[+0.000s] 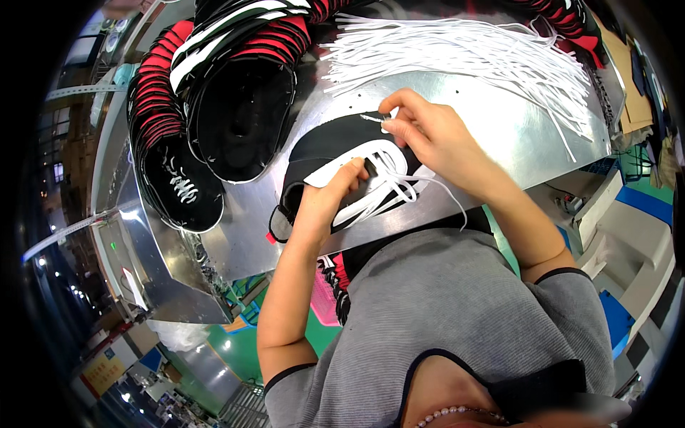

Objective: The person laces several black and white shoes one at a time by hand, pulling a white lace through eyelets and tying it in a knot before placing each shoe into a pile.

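Note:
A flat black shoe upper (325,146) with white side panels lies on the metal table in front of me. My left hand (335,187) grips it near the middle, thumb on top of the white panel (335,170). White shoelace (392,187) lies in loops over the upper, and one loose end hangs toward the table's near edge. Over the far end of the upper, my right hand (414,128) is closed in a pinch. A bit of white shows at its fingertips; whether this is lace, I cannot tell.
A big pile of loose white laces (457,57) lies across the far side of the metal table (514,135). Stacked black and red uppers (242,114) stand at the left, beside another row (178,178). More uppers (578,36) sit at the far right.

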`<state>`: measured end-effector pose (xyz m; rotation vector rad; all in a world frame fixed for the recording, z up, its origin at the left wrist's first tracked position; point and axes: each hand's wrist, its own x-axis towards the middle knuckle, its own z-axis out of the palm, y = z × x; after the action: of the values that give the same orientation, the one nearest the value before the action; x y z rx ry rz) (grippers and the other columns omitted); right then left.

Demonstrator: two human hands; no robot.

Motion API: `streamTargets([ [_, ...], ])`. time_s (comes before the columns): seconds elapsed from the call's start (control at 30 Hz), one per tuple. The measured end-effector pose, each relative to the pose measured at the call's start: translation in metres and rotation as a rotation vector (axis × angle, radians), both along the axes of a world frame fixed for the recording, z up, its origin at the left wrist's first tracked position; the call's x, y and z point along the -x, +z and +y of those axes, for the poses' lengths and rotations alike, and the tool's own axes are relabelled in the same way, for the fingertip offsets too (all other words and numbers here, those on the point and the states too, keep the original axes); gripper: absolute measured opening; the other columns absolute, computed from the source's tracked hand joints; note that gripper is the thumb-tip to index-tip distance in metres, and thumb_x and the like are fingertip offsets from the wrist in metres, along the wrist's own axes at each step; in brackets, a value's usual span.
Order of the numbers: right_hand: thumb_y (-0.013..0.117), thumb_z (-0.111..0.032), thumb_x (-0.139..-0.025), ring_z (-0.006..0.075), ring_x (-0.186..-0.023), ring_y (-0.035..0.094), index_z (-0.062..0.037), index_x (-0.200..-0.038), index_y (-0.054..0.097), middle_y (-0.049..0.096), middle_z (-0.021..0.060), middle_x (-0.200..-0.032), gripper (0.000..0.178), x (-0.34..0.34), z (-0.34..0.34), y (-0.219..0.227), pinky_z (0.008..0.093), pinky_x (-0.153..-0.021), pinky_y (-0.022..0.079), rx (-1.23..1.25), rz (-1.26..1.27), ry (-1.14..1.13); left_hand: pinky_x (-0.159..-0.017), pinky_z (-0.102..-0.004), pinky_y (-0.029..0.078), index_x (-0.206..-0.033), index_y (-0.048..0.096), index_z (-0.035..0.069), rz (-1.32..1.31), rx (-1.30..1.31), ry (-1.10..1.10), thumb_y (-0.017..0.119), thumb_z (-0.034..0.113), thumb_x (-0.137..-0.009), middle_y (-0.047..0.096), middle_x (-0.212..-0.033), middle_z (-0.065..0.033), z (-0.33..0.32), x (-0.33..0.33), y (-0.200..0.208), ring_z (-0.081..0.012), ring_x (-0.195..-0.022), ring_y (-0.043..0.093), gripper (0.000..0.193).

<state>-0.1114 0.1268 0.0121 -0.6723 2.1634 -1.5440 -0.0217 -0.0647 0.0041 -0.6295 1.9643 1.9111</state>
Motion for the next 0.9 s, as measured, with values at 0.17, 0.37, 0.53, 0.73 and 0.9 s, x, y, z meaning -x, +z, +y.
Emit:
streamTargets([
  [0.17,0.055,-0.018,-0.096,0.0235,-0.072,0.066,-0.0051,-0.11,0.055,0.066,0.0101,-0.078,0.019,-0.017,-0.017,-0.04,0.0339,-0.068,0.05,0.15,0.097,-0.153,-0.092,-0.029,0.047,-0.118,0.064,0.003,0.06,0.017,0.105,0.077,0.013,-0.083,0.067,-0.111,-0.005,0.01,0.004,0.001,-0.015,-0.103,0.061,0.039],
  [0.37,0.055,-0.018,-0.097,0.0315,-0.074,0.065,-0.0039,-0.121,0.051,0.065,0.0136,-0.078,0.028,-0.012,-0.027,-0.046,0.041,-0.068,0.05,-0.094,0.217,-0.232,-0.068,-0.0253,0.04,-0.098,0.064,0.005,-0.163,-0.253,-0.044,0.073,0.016,-0.085,0.056,-0.084,0.0016,-0.01,-0.005,0.024,-0.0103,-0.075,0.049,0.019],
  [0.53,0.056,-0.019,-0.096,0.0374,-0.074,0.066,-0.001,-0.12,0.051,0.067,0.0184,-0.077,0.03,-0.013,-0.024,-0.061,0.0463,-0.068,0.051,-0.116,0.296,-0.329,-0.064,-0.0239,0.04,-0.087,0.049,0.008,0.803,-1.013,0.42,0.057,-0.009,-0.082,0.045,-0.08,-0.0004,-0.081,-0.068,0.14,-0.0103,-0.068,0.042,0.02],
  [0.73,0.057,-0.019,-0.096,0.0348,-0.077,0.066,-0.0033,-0.119,0.052,0.068,0.0168,-0.083,0.029,-0.011,-0.032,-0.058,0.0431,-0.068,0.052,-0.105,0.317,-0.286,-0.079,-0.0291,0.046,-0.093,0.068,0.006,0.447,0.542,0.037,0.071,0.002,-0.083,0.059,-0.104,-0.0057,-0.009,-0.074,0.061,-0.0171,-0.099,0.056,0.011],
  [0.9,0.057,-0.015,-0.096,0.0236,-0.069,0.066,-0.0039,-0.119,0.054,0.067,0.0098,-0.078,0.026,-0.019,-0.008,-0.036,0.0351,-0.064,0.05,0.256,0.051,-0.23,-0.083,-0.0364,0.045,-0.088,0.066,0.004,0.704,0.992,-0.132,0.075,0.004,-0.077,0.063,-0.095,-0.008,0.039,-0.053,0.01,-0.0257,-0.095,0.058,0.014],
])
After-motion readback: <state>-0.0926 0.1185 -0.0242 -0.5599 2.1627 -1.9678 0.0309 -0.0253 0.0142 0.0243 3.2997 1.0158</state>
